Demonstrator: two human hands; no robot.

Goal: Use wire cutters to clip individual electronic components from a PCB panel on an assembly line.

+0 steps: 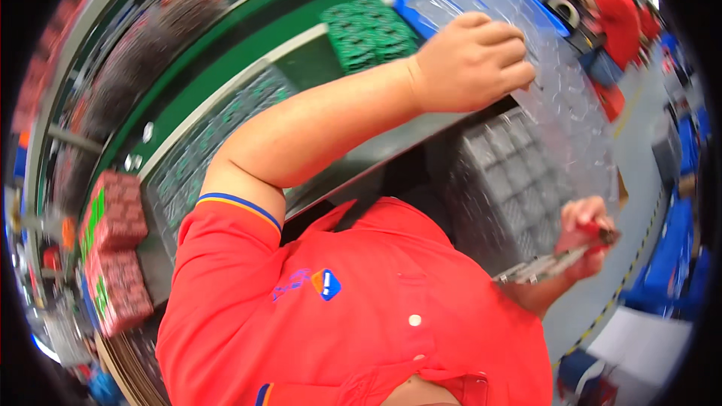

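Observation:
My left arm stretches across to the right, and my left hand (477, 64) has its fingers curled closed at the edge of a clear plastic tray (568, 98) with moulded pockets. That tray is tilted and smeared by motion. Lower on the right, my right hand (583, 229) is closed around a blurred red piece (598, 231). A thin, pale, notched strip (545, 265) juts from the same hand toward my shirt. Below the clear tray, a dark grey stack of pocketed trays (519, 180) stands beside my body.
Stacked green boards (367, 34) sit on the green-topped bench (263, 19), next to a blue bin (406, 4). A tray of dark green parts (226, 131) lies nearer my left arm. Red bundles (116, 248) stand at far left. A person in red (620, 30) works at upper right.

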